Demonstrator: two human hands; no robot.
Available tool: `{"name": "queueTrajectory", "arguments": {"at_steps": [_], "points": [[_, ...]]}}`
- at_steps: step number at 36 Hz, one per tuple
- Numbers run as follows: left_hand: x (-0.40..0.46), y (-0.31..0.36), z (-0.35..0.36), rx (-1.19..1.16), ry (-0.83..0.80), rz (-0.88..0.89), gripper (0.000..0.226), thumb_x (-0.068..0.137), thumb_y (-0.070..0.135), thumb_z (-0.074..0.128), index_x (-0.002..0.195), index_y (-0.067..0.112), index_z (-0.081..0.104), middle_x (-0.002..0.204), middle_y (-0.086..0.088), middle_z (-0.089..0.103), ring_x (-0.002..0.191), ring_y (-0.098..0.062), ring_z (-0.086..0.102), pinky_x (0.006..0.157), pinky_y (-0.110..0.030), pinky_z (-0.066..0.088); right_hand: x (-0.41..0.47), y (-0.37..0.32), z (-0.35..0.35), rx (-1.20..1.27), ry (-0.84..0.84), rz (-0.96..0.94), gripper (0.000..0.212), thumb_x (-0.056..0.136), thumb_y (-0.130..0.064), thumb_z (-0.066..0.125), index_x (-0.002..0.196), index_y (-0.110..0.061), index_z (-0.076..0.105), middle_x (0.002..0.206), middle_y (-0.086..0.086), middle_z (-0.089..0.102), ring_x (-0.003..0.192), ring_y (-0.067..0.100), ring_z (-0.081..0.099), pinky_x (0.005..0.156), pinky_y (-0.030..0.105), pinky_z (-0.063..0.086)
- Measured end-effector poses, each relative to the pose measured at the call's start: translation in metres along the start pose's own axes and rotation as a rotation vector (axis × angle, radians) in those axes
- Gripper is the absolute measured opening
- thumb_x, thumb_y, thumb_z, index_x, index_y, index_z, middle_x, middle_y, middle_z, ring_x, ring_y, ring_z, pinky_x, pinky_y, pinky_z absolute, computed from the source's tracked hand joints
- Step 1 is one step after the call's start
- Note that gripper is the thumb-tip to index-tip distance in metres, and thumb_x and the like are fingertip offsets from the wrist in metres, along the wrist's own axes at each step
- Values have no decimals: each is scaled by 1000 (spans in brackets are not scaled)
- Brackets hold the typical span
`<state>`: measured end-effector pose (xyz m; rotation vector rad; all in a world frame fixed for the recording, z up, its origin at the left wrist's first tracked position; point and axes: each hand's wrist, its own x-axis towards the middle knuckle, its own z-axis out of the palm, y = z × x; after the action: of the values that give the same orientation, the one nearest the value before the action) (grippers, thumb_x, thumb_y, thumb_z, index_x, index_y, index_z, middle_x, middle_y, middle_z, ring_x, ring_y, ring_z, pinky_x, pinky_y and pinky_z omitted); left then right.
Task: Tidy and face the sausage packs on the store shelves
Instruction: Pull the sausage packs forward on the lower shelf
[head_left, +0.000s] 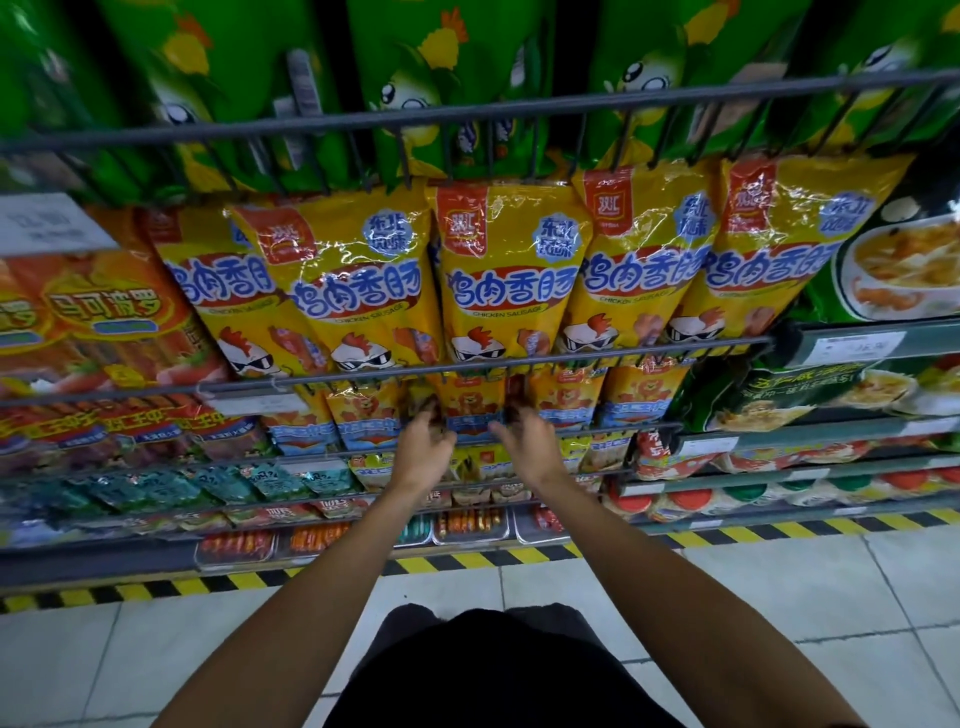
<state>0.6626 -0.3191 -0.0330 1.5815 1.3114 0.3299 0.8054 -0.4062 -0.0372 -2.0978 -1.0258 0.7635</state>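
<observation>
- Store aisle w/ wire-fronted shelves (467, 358) stacked in tiers, pale tiled floor (779, 587) below, yellow-black hazard strip (467, 560) along the base.
- Top tier: tall green packs (415, 78) w/ cartoon corn faces.
- Next tier: row of yellow chicken sausage packs (506, 275), upright, side by side behind the rail, some overlapping at the edges; orange packs (104, 312) to their left, green soup-picture packs (898, 260) to the right.
- Tier under that: smaller lion packs (470, 402), yellow-orange w/ blue band, standing in a row; both hands are at the one in the middle.
- Left hand (423, 447) reaches over the rail, fingers curled onto the left edge of that lion pack; grip looks narrow, tips partly blurred.
- Right hand (524, 441) mirrors it on the pack's right edge, fingers curled round the side, thumb sticking out toward the left hand.
- Both forearms bare, stretched fwd from the bottom of view; dark clothing (493, 670) between them.
- Lower tiers: teal packets (249, 483), red-orange trays (311, 538), round red/green lidded tubs (691, 501) on the right.
</observation>
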Motion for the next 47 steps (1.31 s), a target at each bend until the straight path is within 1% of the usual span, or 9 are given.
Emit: {"name": "queueTrajectory", "arguments": {"at_steps": [3,7,14,21,26,32,37,41,47], "points": [[0,3,1,1,30,15,50,103,11,60,151,10,49,117,0,65,109,-25,66,101,-47,54,4,-3,6,-15,96,11,25,104,-26,60,104,-1,66,79,11,66,71,29,64,60,31,39],[-4,5,2,-9,12,27,55,104,15,58,157,11,42,145,-5,59,129,-26,59,110,-48,49,-1,-2,5,-56,181,27,30,105,-28,58,90,-3,65,67,4,59,55,18,53,49,30,30],[-5,4,-1,32,-82,55,65,105,10,56,163,14,26,153,-8,51,137,-25,52,110,-39,48,2,-1,-8,8,98,51,33,104,-31,60,111,-1,70,92,17,74,83,33,70,71,46,56],[-17,-30,-42,-29,-32,39,57,106,8,55,159,13,37,145,-9,55,124,-17,57,85,-16,50,-30,10,-1,116,257,18,28,102,-31,65,119,-9,71,107,2,75,98,17,70,83,21,53],[-23,-56,-82,-85,189,-6,46,104,1,57,149,5,47,140,-12,56,126,-29,59,102,-36,53,-34,-6,31,148,35,-120,21,100,-25,68,115,-12,73,102,-3,75,93,6,67,92,30,58],[-17,-65,-109,-52,223,-36,50,106,10,57,153,4,42,137,-11,59,126,-31,58,109,-46,48,-13,-56,73,128,-196,-38,58,102,-24,66,150,0,45,139,16,61,125,29,62,104,44,52],[-8,-72,-115,-34,176,1,41,106,10,56,145,1,50,117,-1,63,116,-28,61,97,-31,45,4,-81,103,56,-206,42,46,103,-30,64,134,3,56,116,29,67,100,41,68,89,55,54],[-6,-78,-115,-58,175,56,43,104,7,58,146,5,53,130,-1,62,127,-26,60,106,-31,46,6,-86,115,92,-47,87,34,99,-30,68,97,4,68,82,22,66,80,36,67,75,48,54],[-5,-83,-114,-78,202,76,46,104,11,59,150,8,52,145,-10,57,127,-26,60,113,-42,48,1,-87,116,91,105,33,27,98,-27,70,116,-8,75,91,6,76,76,20,69,71,35,57]]}}
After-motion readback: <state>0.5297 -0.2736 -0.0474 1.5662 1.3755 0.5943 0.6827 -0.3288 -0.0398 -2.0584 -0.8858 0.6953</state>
